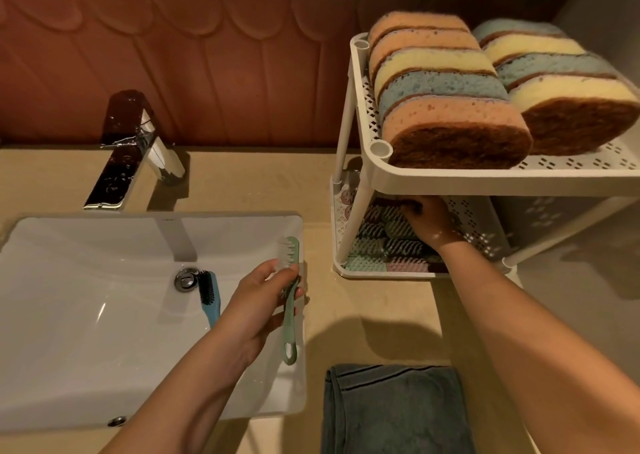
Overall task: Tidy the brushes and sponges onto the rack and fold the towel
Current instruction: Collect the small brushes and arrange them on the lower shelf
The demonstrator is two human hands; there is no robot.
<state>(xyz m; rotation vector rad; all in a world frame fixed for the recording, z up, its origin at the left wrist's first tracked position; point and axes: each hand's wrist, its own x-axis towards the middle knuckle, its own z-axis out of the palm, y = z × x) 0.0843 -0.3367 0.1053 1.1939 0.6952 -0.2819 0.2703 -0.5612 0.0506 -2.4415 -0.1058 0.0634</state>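
At the near edge of the counter (363, 315) lies the folded towel (391, 408); just beyond, our left hand (259, 301) grips the green brush (290, 301) above the right rim of the sink (69, 315), where a blue brush (209, 297) lies. Farther, our right hand (427, 219) is among the brushes (381, 245) on the lower rack shelf (467, 225), grasping or not we cannot tell. We fear a careless push may tip that row off it.
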